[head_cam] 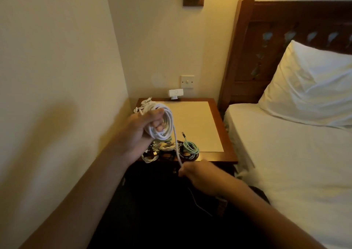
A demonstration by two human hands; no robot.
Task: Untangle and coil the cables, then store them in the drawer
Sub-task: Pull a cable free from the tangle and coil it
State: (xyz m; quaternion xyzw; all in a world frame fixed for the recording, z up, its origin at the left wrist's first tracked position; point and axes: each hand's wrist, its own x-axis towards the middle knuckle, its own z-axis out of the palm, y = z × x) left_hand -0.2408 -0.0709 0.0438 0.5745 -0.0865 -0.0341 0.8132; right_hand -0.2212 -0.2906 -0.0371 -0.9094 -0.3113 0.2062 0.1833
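My left hand (142, 127) grips a coil of white cable (165, 123), held up over the left side of the wooden bedside table (224, 156). One strand of the same cable runs down from the coil to my right hand (198, 174), which pinches it just in front of the table's front edge; its loose tail trails below into the dark. A heap of cables (167, 150) lies along the table's front left edge, with a coiled teal cable (191, 147) at its right end. More white cables (145, 103) lie at the back left corner. The drawer front is dark and hard to make out.
A pale mat (194, 123) covers most of the tabletop. A small white device (176, 93) stands at the back by a wall switch (187, 81). The wall closes in on the left. A bed (295, 163) with a white pillow (312, 88) and a carved headboard stands right.
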